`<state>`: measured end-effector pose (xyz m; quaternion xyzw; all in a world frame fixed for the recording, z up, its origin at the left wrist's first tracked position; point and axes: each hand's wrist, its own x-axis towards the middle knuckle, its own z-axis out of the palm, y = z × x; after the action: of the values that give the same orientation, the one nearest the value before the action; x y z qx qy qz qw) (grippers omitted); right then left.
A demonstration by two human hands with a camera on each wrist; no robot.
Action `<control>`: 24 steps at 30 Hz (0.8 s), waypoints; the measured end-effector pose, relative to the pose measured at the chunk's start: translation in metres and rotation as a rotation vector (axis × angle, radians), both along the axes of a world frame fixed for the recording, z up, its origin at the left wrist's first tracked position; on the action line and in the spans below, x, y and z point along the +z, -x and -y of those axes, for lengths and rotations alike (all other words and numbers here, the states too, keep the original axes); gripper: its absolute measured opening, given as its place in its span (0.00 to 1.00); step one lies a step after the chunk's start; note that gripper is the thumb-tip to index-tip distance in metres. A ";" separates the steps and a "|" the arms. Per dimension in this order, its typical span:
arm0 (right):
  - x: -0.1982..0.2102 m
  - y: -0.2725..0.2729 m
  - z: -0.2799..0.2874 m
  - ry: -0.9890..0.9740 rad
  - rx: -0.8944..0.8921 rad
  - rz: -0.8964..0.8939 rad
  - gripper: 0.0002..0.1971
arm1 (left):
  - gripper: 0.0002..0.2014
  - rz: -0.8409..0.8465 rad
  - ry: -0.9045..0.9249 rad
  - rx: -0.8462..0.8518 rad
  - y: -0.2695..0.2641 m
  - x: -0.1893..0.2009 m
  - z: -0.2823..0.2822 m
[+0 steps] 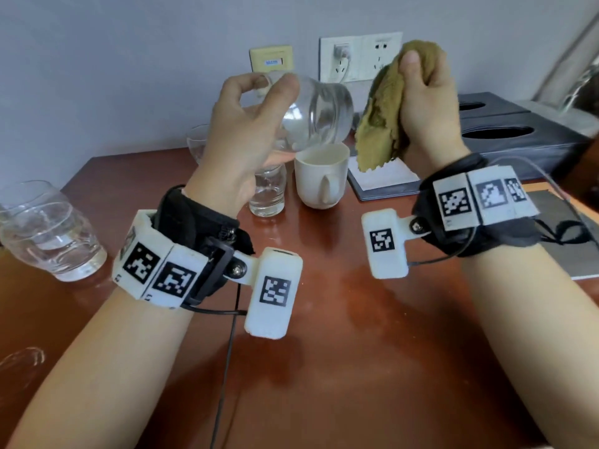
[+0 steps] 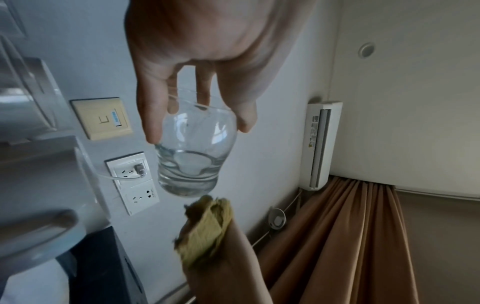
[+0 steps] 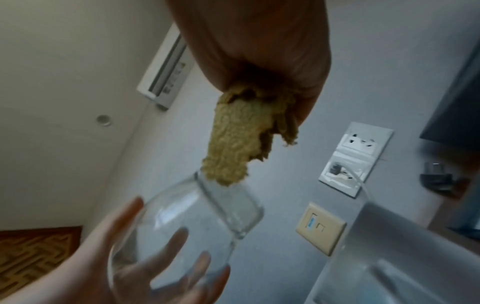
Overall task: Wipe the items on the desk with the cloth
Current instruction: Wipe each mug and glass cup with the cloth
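My left hand (image 1: 246,121) holds a clear drinking glass (image 1: 317,115) on its side above the desk, fingers and thumb wrapped round its rim end, base pointing right. In the left wrist view the glass (image 2: 194,152) hangs below my fingers (image 2: 153,115). My right hand (image 1: 424,95) grips a bunched olive-green cloth (image 1: 385,115) just right of the glass base. The right wrist view shows the cloth (image 3: 241,135) hanging down to the glass (image 3: 197,226); whether they touch I cannot tell.
On the red-brown desk (image 1: 340,319) stand a cream mug (image 1: 321,179), a small glass (image 1: 267,192), another glass behind (image 1: 197,144) and a wide glass at left (image 1: 48,231). A notepad (image 1: 385,183) and black tissue boxes (image 1: 518,134) lie at right. Wall sockets (image 1: 359,56) are behind.
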<state>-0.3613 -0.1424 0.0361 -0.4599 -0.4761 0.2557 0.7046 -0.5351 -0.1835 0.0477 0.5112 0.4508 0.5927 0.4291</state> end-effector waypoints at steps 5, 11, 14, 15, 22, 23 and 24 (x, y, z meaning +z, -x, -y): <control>-0.004 -0.008 0.000 0.339 0.193 -0.056 0.20 | 0.11 -0.041 0.017 0.008 0.001 -0.001 -0.003; 0.015 -0.007 0.009 0.307 0.190 -0.153 0.20 | 0.12 -0.171 0.084 -0.163 0.005 0.000 -0.003; 0.027 -0.011 0.010 0.199 0.055 -0.079 0.22 | 0.13 -0.234 0.116 -0.227 0.003 -0.002 -0.001; 0.029 -0.010 0.012 0.182 0.074 -0.051 0.23 | 0.14 -0.232 0.124 -0.240 0.000 -0.003 0.000; 0.022 0.007 0.028 0.185 0.483 -0.099 0.20 | 0.12 -0.144 0.067 -0.154 -0.005 -0.007 0.000; 0.023 0.007 0.028 0.212 0.489 -0.063 0.17 | 0.09 -0.137 0.029 -0.124 -0.005 -0.008 0.000; 0.025 0.008 0.030 0.241 0.487 -0.001 0.15 | 0.09 -0.134 -0.010 -0.092 -0.005 -0.007 0.001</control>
<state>-0.3689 -0.1727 0.0610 -0.4122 -0.5386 0.4727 0.5626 -0.5303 -0.1842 0.0402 0.5720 0.4516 0.5391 0.4222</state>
